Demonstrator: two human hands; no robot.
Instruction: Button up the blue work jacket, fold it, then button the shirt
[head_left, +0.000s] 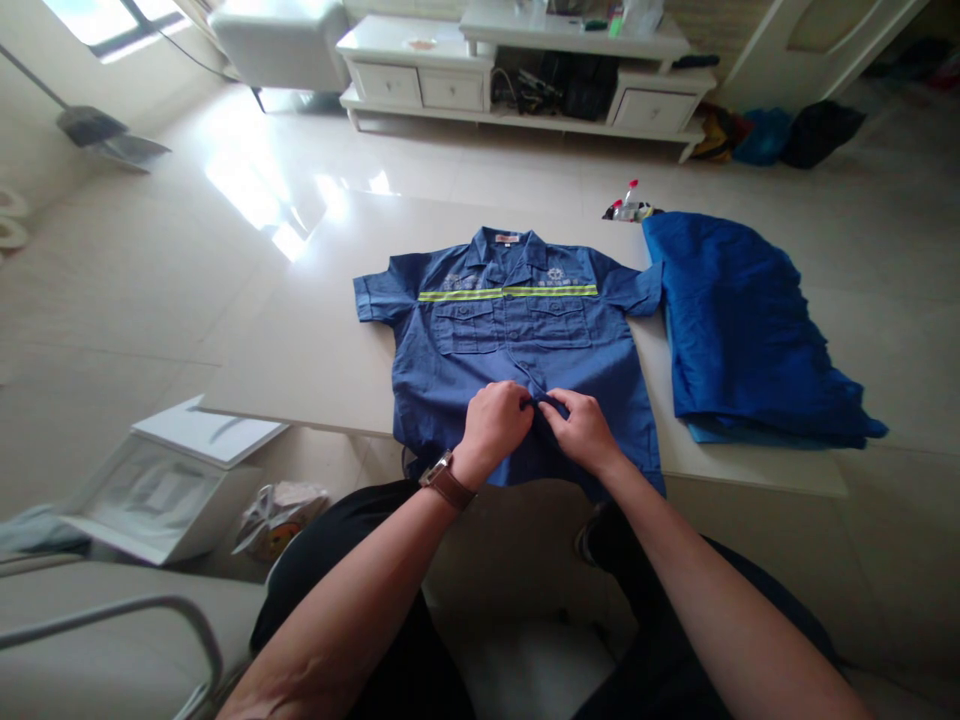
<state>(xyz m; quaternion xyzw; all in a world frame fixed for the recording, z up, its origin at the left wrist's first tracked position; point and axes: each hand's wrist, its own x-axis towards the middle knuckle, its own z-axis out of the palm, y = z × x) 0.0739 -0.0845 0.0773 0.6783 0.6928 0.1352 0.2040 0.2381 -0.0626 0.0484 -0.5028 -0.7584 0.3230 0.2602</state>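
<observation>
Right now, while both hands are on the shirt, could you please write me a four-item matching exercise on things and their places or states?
Things:
1. Shirt
2. Wristwatch
3. Bright blue cloth
4. White cabinet

Places or states:
A. Strapped on the left wrist
B. Near the picture's top edge
C. Held by the left hand and right hand
D. Beside the shirt, toward the picture's right

Pairs: 1-C, 2-A, 3-D, 4-B

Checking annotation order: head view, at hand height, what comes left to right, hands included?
Open white rectangular box → left hand → right hand → bright-blue cloth pile. Left out for overlap: dark-blue short-sleeved shirt, smooth white tabletop.
</observation>
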